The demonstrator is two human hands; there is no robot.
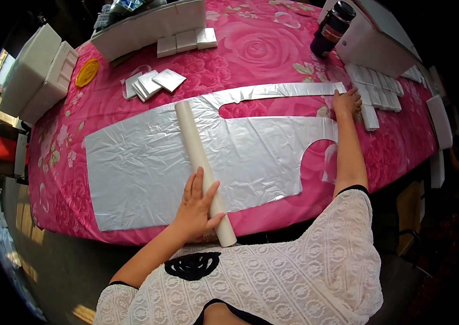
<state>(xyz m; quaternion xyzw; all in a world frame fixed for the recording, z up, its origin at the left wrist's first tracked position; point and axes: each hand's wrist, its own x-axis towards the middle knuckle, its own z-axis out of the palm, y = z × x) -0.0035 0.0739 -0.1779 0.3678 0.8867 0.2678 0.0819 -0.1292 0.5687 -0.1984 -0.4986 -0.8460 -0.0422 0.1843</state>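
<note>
A thin silvery plastic apron (132,173) lies spread over the table, lightly wrinkled. It has a long strap (289,90) along its far side, a narrow slot beside that strap and a curved cut-out at its right end. A long off-white tube (190,127) rests slantwise across the apron, its near end reaching past the table's front edge. My left hand (197,203) lies on the tube's near half with fingers spread, not wrapped round it. At the strap's right end, my right hand (347,102) touches the plastic with its fingers apart.
Small folded silvery packets (153,83) lie beyond the apron, with white packets (186,40) in a row behind them. More packets (376,89) sit right of my right hand. Around stand a dark flask (331,32), white boxes (378,38) and a yellow disc (87,72).
</note>
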